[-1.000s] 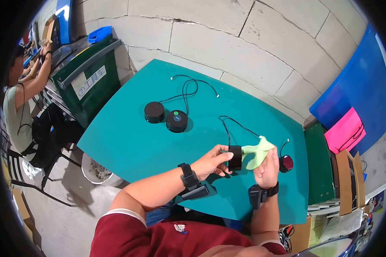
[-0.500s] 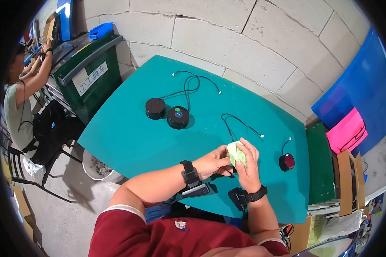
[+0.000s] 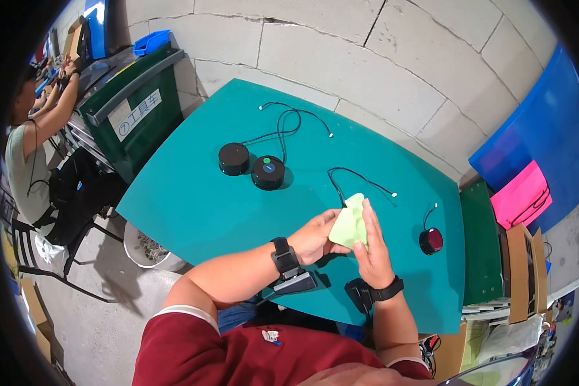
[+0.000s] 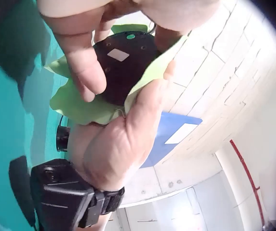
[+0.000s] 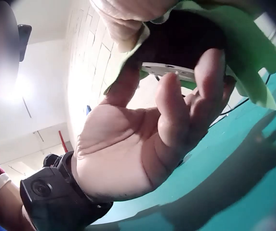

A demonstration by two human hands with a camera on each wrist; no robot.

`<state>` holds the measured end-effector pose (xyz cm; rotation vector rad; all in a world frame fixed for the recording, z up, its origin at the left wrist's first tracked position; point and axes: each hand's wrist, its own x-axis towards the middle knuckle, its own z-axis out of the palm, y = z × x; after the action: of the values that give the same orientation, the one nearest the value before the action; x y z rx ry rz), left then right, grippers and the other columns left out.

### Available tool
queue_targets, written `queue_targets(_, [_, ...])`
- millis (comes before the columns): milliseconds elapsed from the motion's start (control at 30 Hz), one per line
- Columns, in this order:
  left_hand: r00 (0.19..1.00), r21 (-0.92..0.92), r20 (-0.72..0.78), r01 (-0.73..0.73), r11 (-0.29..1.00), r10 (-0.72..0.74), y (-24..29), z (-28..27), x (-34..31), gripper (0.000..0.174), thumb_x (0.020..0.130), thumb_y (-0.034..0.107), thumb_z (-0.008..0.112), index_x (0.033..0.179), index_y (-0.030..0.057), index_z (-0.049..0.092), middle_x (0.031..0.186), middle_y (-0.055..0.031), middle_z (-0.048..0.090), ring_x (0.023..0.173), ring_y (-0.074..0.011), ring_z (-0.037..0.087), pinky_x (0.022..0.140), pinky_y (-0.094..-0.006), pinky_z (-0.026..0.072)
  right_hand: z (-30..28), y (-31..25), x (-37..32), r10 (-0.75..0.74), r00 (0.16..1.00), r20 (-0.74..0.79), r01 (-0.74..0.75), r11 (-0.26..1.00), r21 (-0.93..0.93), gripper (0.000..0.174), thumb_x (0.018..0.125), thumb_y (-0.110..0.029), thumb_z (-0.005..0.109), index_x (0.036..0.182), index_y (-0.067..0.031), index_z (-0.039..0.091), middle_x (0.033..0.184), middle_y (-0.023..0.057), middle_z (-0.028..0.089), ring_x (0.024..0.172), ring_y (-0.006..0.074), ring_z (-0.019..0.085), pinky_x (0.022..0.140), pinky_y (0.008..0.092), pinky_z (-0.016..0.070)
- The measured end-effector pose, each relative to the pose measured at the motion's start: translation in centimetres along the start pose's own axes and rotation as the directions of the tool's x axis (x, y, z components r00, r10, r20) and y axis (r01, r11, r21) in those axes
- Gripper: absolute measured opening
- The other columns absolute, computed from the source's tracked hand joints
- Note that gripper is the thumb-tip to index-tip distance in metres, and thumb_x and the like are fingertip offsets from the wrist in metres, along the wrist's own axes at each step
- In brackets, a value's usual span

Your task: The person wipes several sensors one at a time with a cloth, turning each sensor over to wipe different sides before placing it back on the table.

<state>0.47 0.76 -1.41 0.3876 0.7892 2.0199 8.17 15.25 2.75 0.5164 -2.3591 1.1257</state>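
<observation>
A light green cloth [image 3: 349,226] is draped over a round black puck-shaped device [image 4: 128,67], which the cloth hides in the head view. My left hand [image 3: 310,243] grips the device by its side, with the curled fingers [image 5: 170,98] around its edge and pale underside in the right wrist view. My right hand [image 3: 376,254] holds the cloth against the other face, fingers fairly straight along it and thumb at its lower edge. Ruffled cloth edges stick out around the device in both wrist views. A black cable [image 3: 338,185] with a white plug runs from behind the cloth.
On the green table [image 3: 193,193] lie two more black pucks [image 3: 233,159] with cables, one bearing a green dot. A puck with a maroon top [image 3: 431,241] stands at the right. A white bucket [image 3: 135,248] and a seated person [image 3: 35,154] are at the left.
The cloth, earlier spread from my right hand beside the device, now covers it. My right hand has moved left and up against the device; the left hand has turned it cloth-side up.
</observation>
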Motion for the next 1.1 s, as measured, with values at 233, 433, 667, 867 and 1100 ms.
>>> queue_targets(233, [1.0,-0.095,0.025,-0.004,0.995,0.007,0.6,0.2,0.1,0.042,0.091,0.032,0.047,0.124,0.0088,0.038,0.112,-0.0056,0.054,0.1,-0.0169,0.056,0.085,-0.0337,0.0483,-0.4,1.0,-0.4,0.014,0.999,-0.041,-0.005,0.978,0.21,0.056,0.088,-0.032,0.047,0.128,0.0046,0.035,0.134,0.0218,0.035,0.126,0.0318,0.033,0.103,0.0394,0.0259])
queue_targets(433, [1.0,0.2,-0.01,0.026,0.979,-0.024,0.7,1.5,-0.7,0.045,0.088,0.024,0.055,0.123,0.0064,0.033,0.115,-0.006,0.045,0.104,-0.0145,0.05,0.083,-0.0333,0.0473,-0.1,0.6,-0.2,0.053,0.999,0.003,-0.053,0.996,0.072,0.057,0.089,-0.034,0.045,0.131,0.0022,0.031,0.134,0.0212,0.033,0.122,0.0319,0.035,0.101,0.0389,0.0284])
queue_targets(667, [0.998,0.482,0.002,-0.052,0.875,0.059,0.5,1.8,-1.0,0.047,0.084,0.02,0.061,0.12,0.0048,0.034,0.113,-0.0065,0.038,0.099,-0.0136,0.049,0.077,-0.0268,0.0487,0.2,0.9,-0.7,0.192,0.981,-0.002,-0.188,0.963,0.192,0.037,0.089,-0.025,0.042,0.116,0.0006,0.042,0.119,0.0187,0.041,0.11,0.0288,0.044,0.094,0.037,0.0346])
queue_targets(867, [0.998,0.407,0.039,-0.066,0.911,0.055,0.3,1.7,-0.9,0.046,0.084,0.02,0.061,0.119,0.0045,0.034,0.112,-0.0058,0.037,0.098,-0.0134,0.049,0.077,-0.0267,0.0488,0.2,0.9,-0.5,0.094,0.994,-0.046,-0.084,0.98,0.182,0.027,0.089,-0.023,0.041,0.105,-0.0016,0.047,0.111,0.0178,0.043,0.103,0.0274,0.047,0.088,0.0374,0.0389])
queue_targets(1100, [0.99,0.336,0.131,-0.092,0.937,0.05,0.6,1.1,-0.7,0.045,0.088,0.022,0.056,0.123,0.0062,0.032,0.114,-0.0077,0.044,0.102,-0.0135,0.049,0.078,-0.0263,0.048,0.1,0.8,-0.8,-0.064,0.995,-0.075,0.068,0.997,0.046,0.031,0.083,-0.031,0.055,0.101,-0.0062,0.048,0.112,0.0184,0.044,0.103,0.0324,0.045,0.086,0.0417,0.0395])
